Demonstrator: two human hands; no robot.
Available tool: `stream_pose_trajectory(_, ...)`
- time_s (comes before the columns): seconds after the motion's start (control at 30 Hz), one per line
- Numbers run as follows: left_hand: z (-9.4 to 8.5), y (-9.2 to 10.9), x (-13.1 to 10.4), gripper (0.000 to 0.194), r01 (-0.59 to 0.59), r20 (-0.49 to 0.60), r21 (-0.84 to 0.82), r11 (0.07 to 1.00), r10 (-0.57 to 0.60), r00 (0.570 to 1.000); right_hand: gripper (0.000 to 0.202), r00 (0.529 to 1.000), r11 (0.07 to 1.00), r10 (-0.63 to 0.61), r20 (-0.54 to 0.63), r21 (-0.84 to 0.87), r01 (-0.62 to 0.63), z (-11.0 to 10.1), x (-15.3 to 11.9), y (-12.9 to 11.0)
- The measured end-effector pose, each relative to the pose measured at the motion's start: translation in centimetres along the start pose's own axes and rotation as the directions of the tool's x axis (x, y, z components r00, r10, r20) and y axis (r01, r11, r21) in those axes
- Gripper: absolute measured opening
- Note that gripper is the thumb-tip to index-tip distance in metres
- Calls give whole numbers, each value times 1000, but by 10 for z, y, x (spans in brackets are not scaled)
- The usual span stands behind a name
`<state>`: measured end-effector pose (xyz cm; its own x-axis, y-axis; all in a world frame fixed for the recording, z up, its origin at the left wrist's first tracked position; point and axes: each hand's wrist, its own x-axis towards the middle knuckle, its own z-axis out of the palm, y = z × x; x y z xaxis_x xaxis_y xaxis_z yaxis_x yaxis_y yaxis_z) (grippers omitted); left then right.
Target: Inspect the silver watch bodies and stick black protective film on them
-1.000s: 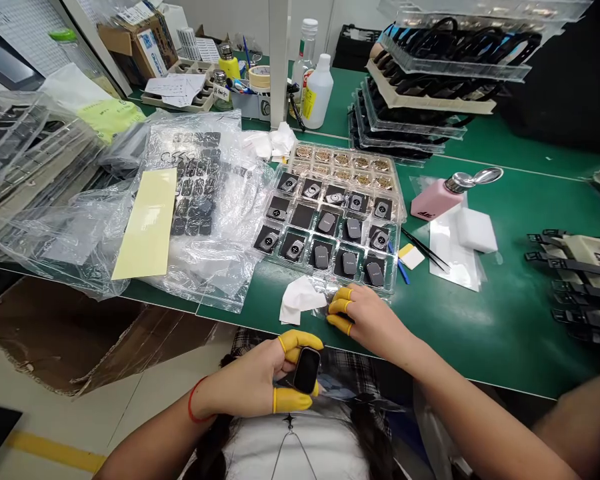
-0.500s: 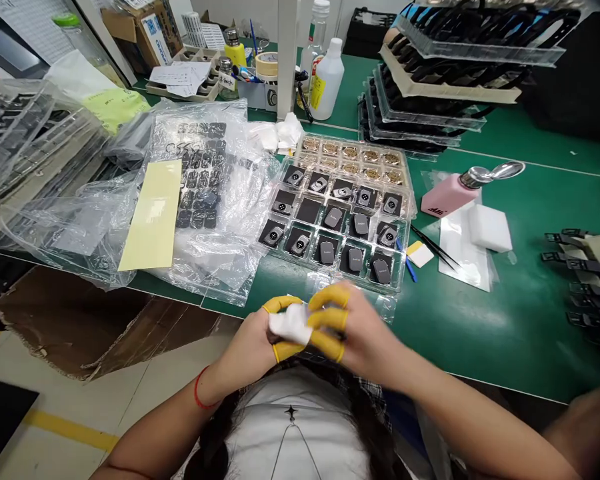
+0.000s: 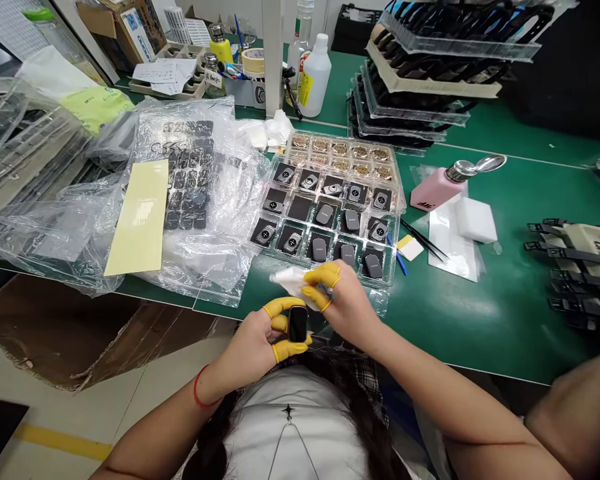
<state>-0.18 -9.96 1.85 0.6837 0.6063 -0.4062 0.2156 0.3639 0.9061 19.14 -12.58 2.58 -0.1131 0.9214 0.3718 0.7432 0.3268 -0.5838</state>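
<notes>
My left hand (image 3: 265,337), in yellow finger cots, grips a small watch body (image 3: 298,324) by its edges, its dark glass face turned up towards me. Just above and to the right, my right hand (image 3: 343,297) pinches a crumpled white wipe (image 3: 291,280), apart from the watch. Beyond both hands lies a clear plastic tray (image 3: 391,277) with dark watch bodies in its compartments. Some show their round sensor backs, others a plain grey cover. One compartment (image 3: 300,209) in the middle row holds only a dark pad.
A pink pump bottle (image 3: 436,189), white foam block (image 3: 477,220), black tweezers (image 3: 425,241) and blue stick (image 3: 399,257) lie right of the tray. Plastic bags (image 3: 225,260) and a yellow sheet (image 3: 139,217) cover the left. Stacked trays (image 3: 405,120) stand behind. Another person's arm (image 3: 580,407) shows at lower right.
The right hand has lifted the white wipe up and away from the left hand. The watch, covered by the wipe before, now shows its dark face.
</notes>
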Motion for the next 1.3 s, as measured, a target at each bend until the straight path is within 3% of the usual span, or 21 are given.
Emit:
stream_pose_trajectory(0.07, -5, 2, -3, 59, -7, -46, -103, 995, 2, 999, 15, 994, 994, 103, 33, 37, -104, -13, 0, 9)
stream_pose_trajectory(0.13, -12, 6, -6, 62, -35, -92, -158, 987, 20, 996, 25, 979, 987, 140, 147, 64, -150, -28, -5, 12)
stream_pose_trajectory(0.2, -19, 8, -7, 63, -43, -106, -224, 974, 19, 994, 31, 942, 976, 168, 292, 87, -201, -40, -12, 9)
stream_pose_trajectory(0.27, -23, 8, -5, 64, -32, -91, -297, 954, 4, 996, 31, 910, 967, 196, 364, 84, -242, -48, -18, 4)
stream_pose_trajectory(0.47, -26, -1, 4, 60, 45, 12, -434, 900, -45, 999, 18, 971, 996, 73, 228, 37, -83, -50, -18, -3)
stream_pose_trajectory(0.73, -31, -6, 5, 53, 6, 64, -538, 843, 33, 997, 19, 968, 993, 94, 234, 44, -107, -46, -18, 0)
stream_pose_trajectory(1.0, -29, -3, 8, 46, 164, 180, -577, 800, -72, 981, 18, 982, 999, -7, 189, -43, 16, -48, -16, -2)
stream_pose_trajectory(1.17, -28, -3, 9, 49, 82, 53, -548, 832, -64, 997, 12, 982, 999, -7, 189, 49, -2, -53, -15, -1)
stream_pose_trajectory(1.3, -21, -2, 9, 57, 49, -26, -419, 907, -66, 997, 7, 978, 949, 136, 159, 263, -174, -57, -9, -7)
